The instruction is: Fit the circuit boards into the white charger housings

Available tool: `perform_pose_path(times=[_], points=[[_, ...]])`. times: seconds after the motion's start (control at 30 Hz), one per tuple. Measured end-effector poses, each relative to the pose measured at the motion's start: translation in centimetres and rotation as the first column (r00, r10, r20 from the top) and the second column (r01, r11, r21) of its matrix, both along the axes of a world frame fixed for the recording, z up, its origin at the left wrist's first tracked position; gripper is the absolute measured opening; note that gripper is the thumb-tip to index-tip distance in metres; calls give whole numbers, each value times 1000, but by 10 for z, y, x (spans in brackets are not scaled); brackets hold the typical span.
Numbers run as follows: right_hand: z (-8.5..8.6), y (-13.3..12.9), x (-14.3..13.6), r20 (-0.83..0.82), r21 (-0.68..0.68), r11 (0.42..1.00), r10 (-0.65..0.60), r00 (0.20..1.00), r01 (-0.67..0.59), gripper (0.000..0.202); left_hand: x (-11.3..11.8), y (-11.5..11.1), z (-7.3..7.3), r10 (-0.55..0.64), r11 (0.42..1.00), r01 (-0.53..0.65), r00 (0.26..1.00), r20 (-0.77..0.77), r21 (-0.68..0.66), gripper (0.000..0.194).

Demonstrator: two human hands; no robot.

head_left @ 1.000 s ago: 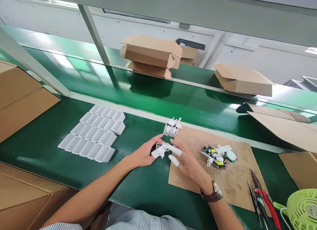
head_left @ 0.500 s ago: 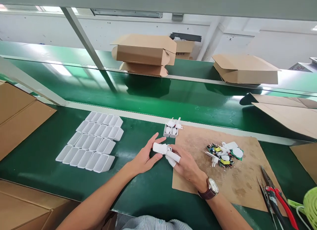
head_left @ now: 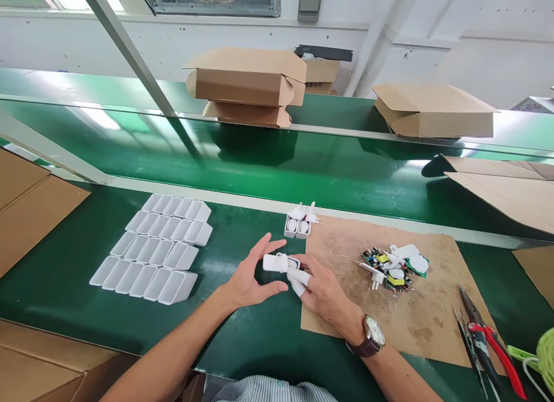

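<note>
My right hand [head_left: 326,289], with white covers on its fingertips and a watch at the wrist, grips a small white plastic part [head_left: 277,263]. Around that part's left end my left hand [head_left: 253,278] is spread, thumb and fingers apart, holding nothing. Just beyond the hands stand two small white cases [head_left: 296,227] with white plugs lying on top. Rows of white open trays [head_left: 149,249] lie to the left. On the brown cardboard sheet [head_left: 346,315] to the right is a pile of circuit boards and white plug pieces [head_left: 396,268].
Pliers with red handles [head_left: 489,338] and tweezers [head_left: 470,347] lie at the right, near a green coil [head_left: 546,353]. Cardboard boxes [head_left: 246,87] sit on the raised shelf behind. An open carton [head_left: 34,203] stands at the left, another [head_left: 47,356] at the lower left.
The white part in my right hand has shifted slightly left and turned more level. My left hand has opened a little wider around it. The head view has tilted up slightly.
</note>
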State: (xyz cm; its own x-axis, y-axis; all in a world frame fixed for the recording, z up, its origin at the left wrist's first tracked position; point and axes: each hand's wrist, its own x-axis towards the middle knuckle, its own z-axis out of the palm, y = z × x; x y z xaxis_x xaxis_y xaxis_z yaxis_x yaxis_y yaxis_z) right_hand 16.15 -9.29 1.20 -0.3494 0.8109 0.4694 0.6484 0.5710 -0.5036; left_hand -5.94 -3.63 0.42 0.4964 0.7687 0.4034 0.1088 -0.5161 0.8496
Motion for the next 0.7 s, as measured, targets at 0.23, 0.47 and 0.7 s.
perform_pose_path(times=[0.23,0.47,0.7], points=[[0,0,-5,-13,-83,996,-46,999,45,44,4,3,12,97,978,-96,995,2,184,22],[5,0,-6,28,-95,995,-37,999,40,42,4,3,12,91,987,-91,996,5,129,17],[2,-1,-6,13,-88,996,-26,1000,27,43,4,3,12,61,991,-60,998,-10,118,18]])
